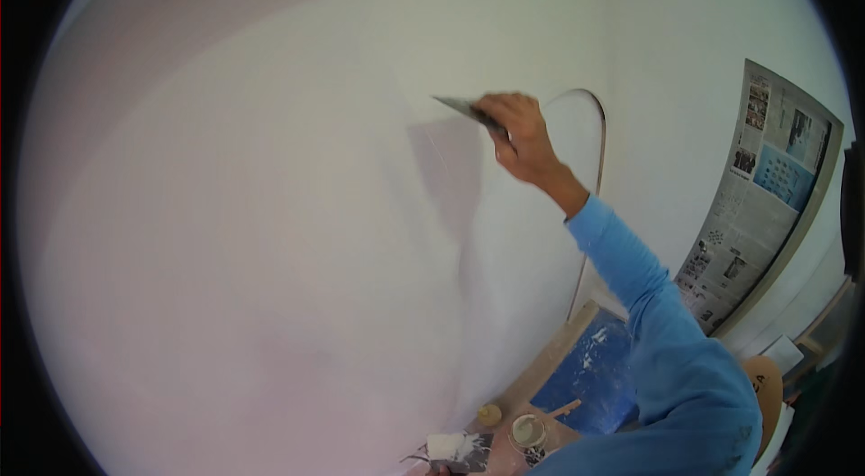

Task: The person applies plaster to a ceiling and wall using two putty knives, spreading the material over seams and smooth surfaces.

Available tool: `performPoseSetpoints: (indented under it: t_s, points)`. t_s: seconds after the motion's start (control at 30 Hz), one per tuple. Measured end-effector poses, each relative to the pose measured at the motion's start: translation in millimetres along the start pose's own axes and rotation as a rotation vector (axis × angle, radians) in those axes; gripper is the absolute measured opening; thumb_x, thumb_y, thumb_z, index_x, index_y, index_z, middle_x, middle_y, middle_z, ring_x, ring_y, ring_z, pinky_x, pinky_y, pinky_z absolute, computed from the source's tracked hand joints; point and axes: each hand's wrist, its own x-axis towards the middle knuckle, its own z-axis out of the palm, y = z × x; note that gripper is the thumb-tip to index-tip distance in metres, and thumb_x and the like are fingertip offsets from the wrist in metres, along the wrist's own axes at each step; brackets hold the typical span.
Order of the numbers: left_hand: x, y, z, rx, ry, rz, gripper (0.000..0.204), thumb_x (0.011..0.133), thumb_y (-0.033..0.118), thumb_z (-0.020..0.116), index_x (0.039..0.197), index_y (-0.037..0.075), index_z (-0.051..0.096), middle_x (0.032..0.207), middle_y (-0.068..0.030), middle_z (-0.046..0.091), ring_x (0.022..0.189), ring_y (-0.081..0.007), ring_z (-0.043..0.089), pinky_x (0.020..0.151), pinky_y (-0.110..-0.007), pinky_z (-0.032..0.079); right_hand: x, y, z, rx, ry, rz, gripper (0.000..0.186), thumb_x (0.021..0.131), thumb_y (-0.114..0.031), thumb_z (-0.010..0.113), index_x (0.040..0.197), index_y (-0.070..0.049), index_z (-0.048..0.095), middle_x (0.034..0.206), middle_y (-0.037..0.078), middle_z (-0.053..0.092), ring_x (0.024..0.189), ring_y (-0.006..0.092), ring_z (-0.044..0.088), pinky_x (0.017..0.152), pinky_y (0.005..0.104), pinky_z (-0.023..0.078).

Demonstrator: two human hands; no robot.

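Observation:
My right hand (525, 138), raised in front of the pale wall (297, 160), is closed around a putty knife (464, 107). The thin blade points left, and a shadow of the hand and tool falls on the wall below it. Only the fingertips of my left hand (439, 471) show at the bottom edge. They grip a dark flat plate (473, 462) with white putty (446, 446) heaped on it. The rest of that hand is cut off by the frame.
Newspaper (752, 178) covers a panel on the right-hand wall. A thin curved groove (603, 142) runs down the wall beyond my arm. Below are a blue sheet (590, 372) with white splashes, an open tub (527, 431), a wooden stick (566, 408) and a small yellowish round object (489, 415).

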Motion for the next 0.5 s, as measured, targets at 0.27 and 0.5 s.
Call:
performPoseSetpoints:
  t_s: [0.27,0.5]
  points:
    - [-12,10,12,-0.016,0.047,-0.020,0.033,0.088,0.022,0.063,0.115,0.003,0.061,0.096,-0.0082,0.067,0.082,-0.0204,0.065,0.068,-0.037,0.058,144,15,15,-0.288,0.065,-0.152,0.055,0.081,0.004,0.058,0.132,-0.016,0.056,0.128,0.004,0.057,0.118,0.0278,0.053,0.110,0.0652,0.026]
    - [-8,6,4,0.000,0.034,-0.001,0.033,0.088,0.022,0.063,0.115,0.003,0.061,0.097,-0.0082,0.067,0.083,-0.0206,0.065,0.068,-0.037,0.057,187,18,37,-0.410,0.067,-0.277,0.054,0.084,-0.001,0.061,0.133,-0.021,0.055,0.127,0.002,0.057,0.121,0.0268,0.052,0.104,0.0726,0.026]
